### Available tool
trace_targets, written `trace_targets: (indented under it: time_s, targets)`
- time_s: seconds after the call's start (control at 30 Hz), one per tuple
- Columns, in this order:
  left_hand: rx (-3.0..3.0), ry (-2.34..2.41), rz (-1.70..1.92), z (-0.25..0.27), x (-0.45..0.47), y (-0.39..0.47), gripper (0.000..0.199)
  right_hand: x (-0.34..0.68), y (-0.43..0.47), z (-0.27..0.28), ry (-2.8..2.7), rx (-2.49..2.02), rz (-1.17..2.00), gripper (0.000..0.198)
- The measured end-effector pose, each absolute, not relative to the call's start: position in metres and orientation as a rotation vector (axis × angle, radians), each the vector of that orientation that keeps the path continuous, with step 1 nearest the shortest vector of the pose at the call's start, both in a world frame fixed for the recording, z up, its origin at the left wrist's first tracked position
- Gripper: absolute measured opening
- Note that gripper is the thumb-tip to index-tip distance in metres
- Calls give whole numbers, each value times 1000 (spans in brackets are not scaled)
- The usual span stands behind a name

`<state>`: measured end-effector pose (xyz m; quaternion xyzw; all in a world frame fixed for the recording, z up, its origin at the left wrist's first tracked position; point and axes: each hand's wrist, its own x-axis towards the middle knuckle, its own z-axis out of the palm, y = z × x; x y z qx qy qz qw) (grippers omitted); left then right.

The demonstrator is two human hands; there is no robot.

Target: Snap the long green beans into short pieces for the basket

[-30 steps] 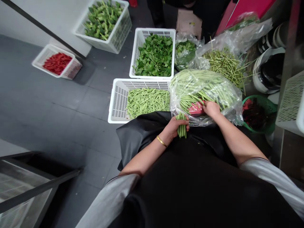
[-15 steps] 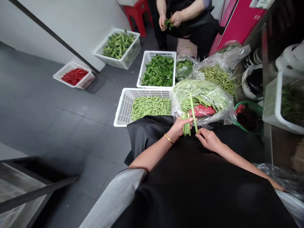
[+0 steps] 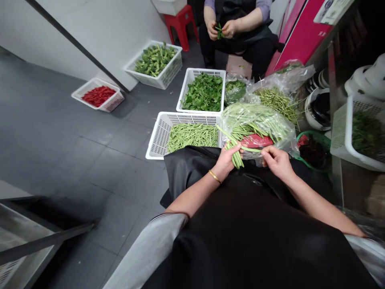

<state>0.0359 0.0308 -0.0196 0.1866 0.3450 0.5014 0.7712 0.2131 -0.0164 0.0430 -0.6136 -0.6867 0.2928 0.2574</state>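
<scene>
My left hand is closed around a small bunch of short green bean pieces. One long green bean runs across from that hand to my right hand, whose fingertips pinch its right end. Just beyond my hands lies a clear plastic bag full of long green beans, with a red patch at its near side. Left of the bag, a white basket holds a heap of cut green bean pieces. A black apron covers my lap.
Behind stand white baskets of leafy greens, green stalks and red peppers. A co-worker's hands hold a green sprig. At right are a green basket and a metal shelf edge; a metal rack is lower left.
The long bean has turned from upright to roughly level. My right hand has moved right and up with its end. The bunch in my left hand has tilted.
</scene>
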Motion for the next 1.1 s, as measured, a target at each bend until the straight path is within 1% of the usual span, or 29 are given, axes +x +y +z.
trace_targets:
  time_s: [0.03,0.07,0.1,0.17,0.2,0.23,0.3,0.37,0.4,0.47,0.5,0.57,0.6,0.67,0.73,0.83,0.97,1.03,1.1]
  targets:
    - [354,760,1064,-21,36,33,36,211,-18,47,-1868,-1617,762,28]
    - [322,777,1027,-22,35,36,34,209,-19,48,-1951,-1528,804,27]
    - [305,787,977,-23,32,39,32,206,-21,48,-2081,-1407,925,26]
    - [315,741,863,-25,25,42,28,206,-21,42,-2312,-1184,1311,26]
    - [335,686,809,-26,21,43,28,208,-19,38,-2366,-1156,1475,26]
    - [363,619,754,-27,18,42,28,213,-15,33,-2378,-1199,1568,25]
    - [438,492,640,-29,16,37,31,223,-2,25,-2260,-1354,1578,28]
    - [525,431,525,-31,19,31,34,229,11,22,-1981,-1381,1547,44]
    - [558,438,485,-32,23,28,34,228,15,22,-1798,-1367,1501,49]
    - [563,521,486,-34,29,26,31,222,16,24,-1480,-1377,1308,42]
    - [534,573,528,-34,32,27,30,216,14,26,-1407,-1398,1192,38]
    - [430,635,684,-32,33,32,26,205,5,26,-1388,-1428,1036,32]
    - [373,637,777,-30,32,36,25,201,1,25,-1388,-1420,1037,30]
    - [304,620,919,-26,28,43,24,197,-4,21,-1303,-1366,1145,29]
    - [302,647,955,-24,23,48,22,199,-2,16,-1170,-1318,1272,30]
    - [420,743,817,-23,21,49,24,205,11,12,-1147,-1319,1449,31]
    - [571,732,603,-25,24,43,34,206,28,8,-1279,-1266,1769,34]
    - [601,695,560,-25,24,41,39,206,32,6,-1363,-1251,1776,37]
    - [636,683,555,-25,22,41,39,211,34,5,-1454,-1277,1664,41]
